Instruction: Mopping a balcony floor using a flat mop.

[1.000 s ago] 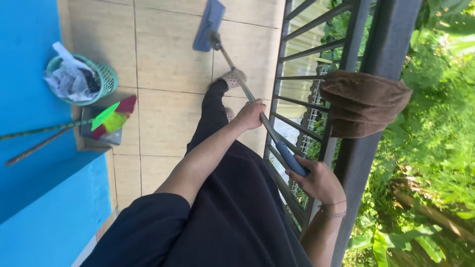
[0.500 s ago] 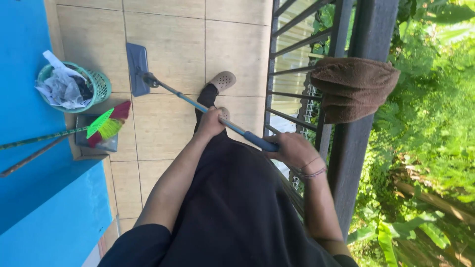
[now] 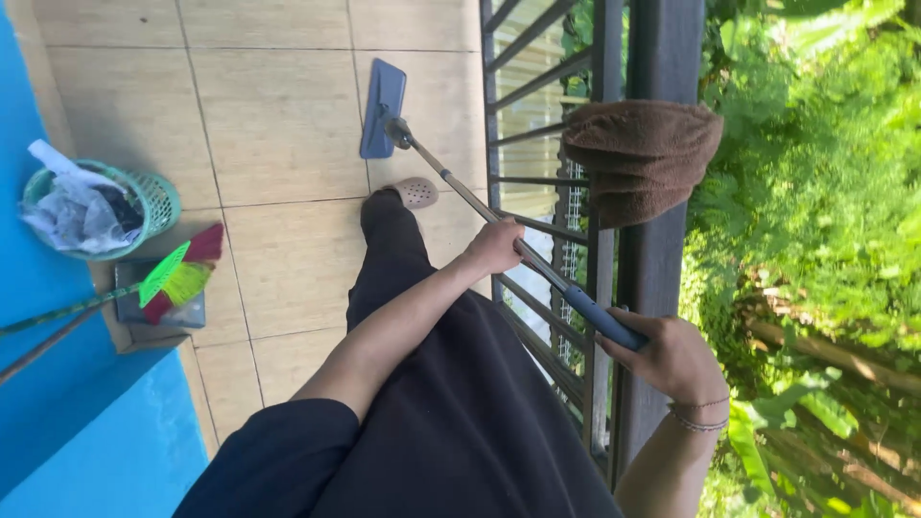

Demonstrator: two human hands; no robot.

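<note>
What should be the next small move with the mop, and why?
Probably draw the flat blue mop head back along the tiled floor toward the beige shoe. The left hand grips the mid-shaft and the right hand holds the blue grip, so the pole is stretched out. The head lies close to the dark railing, with little room beyond it on that side.

No labels, signs or screens appear. The only packaging is crumpled white and dark wrappers [image 3: 72,206] filling a round green mesh basket [image 3: 158,197], well apart from the left hand [image 3: 494,247], against the blue wall.
</note>
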